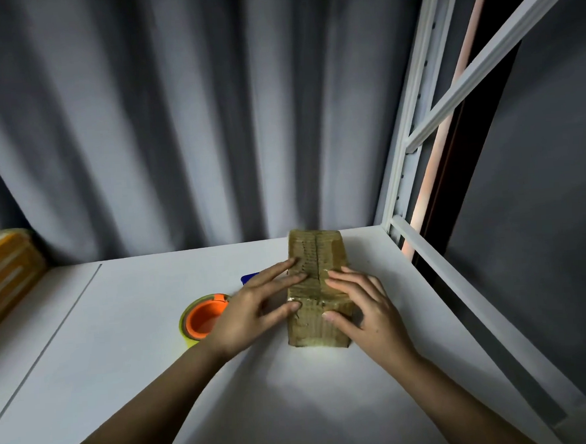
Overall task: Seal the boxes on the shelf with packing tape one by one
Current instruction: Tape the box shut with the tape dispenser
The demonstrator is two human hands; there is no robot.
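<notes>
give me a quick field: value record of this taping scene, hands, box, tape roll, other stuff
surface: white shelf
box in work: small brown box, flaps closed, clear tape across its top
left hand: left hand, straight fingers pressing on the box top
right hand: right hand, fingers flat on the box's near right part
tape roll: tape roll with orange core, lying flat left of the box, partly behind the left hand
blue object: blue object, mostly hidden by the left hand
other boxes: taped boxes at far left
backdrop: grey curtain

Both bare forearms reach forward; the left hand (252,310) and right hand (365,306) lie flat, fingers straight and spread.
</notes>
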